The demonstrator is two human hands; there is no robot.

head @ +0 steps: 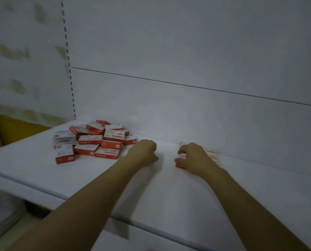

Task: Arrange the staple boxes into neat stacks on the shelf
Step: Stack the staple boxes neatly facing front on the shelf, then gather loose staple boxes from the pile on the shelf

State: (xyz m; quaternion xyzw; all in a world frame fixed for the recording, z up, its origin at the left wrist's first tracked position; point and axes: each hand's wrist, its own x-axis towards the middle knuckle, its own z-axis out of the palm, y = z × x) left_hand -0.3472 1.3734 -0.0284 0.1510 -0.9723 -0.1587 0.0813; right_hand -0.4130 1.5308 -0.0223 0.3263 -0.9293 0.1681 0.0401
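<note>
A loose pile of several red-and-white staple boxes (93, 140) lies at the back left of the white shelf (114, 182). To the right, near the back wall, stands a small stack of staple boxes (211, 154). My right hand (192, 156) lies over that stack, with curled fingers gripping its left end. My left hand (143, 153) hovers just right of the pile, its fingers curled under and holding nothing that I can see.
The white back panel (187, 60) rises behind the shelf, with a slotted upright (67, 57) at its left. A yellow surface (15, 129) shows beyond the shelf's left end. The shelf's front edge (42, 185) runs diagonally below my forearms.
</note>
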